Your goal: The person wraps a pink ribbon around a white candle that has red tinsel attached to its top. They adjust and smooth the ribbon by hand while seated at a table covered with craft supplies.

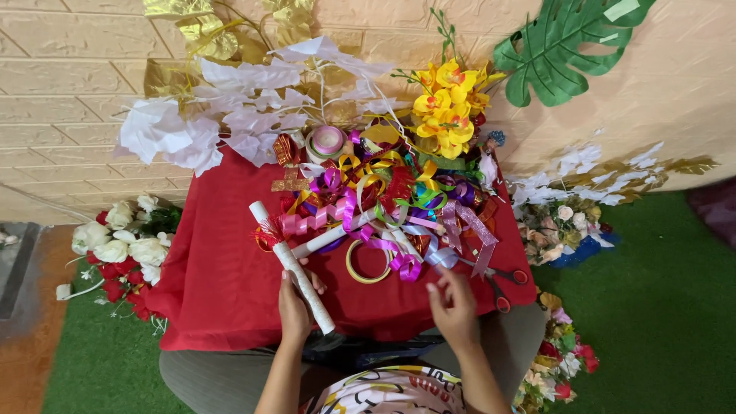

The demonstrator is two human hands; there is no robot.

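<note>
Head view: left hand (pixel 295 307) gripped a white paper roll (pixel 293 266) over the red-draped tabletop (pixel 222 284), while right hand (pixel 454 307), fingers loosely spread, reached toward curled ribbons (pixel 383 215) beside red-handled scissors (pixel 498 280), apparently selecting ribbon; pinching one strand would follow.

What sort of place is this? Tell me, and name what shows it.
Probably a home craft or gift-decorating corner. A red cloth bears a heap of curled ribbons, scissors and artificial flowers. The left hand holds a white paper roll; the right hand hovers near the ribbons.

Yellow artificial flowers (pixel 446 107) stand behind red-handled scissors (pixel 498 280) on the red cloth (pixel 218 276).
</note>
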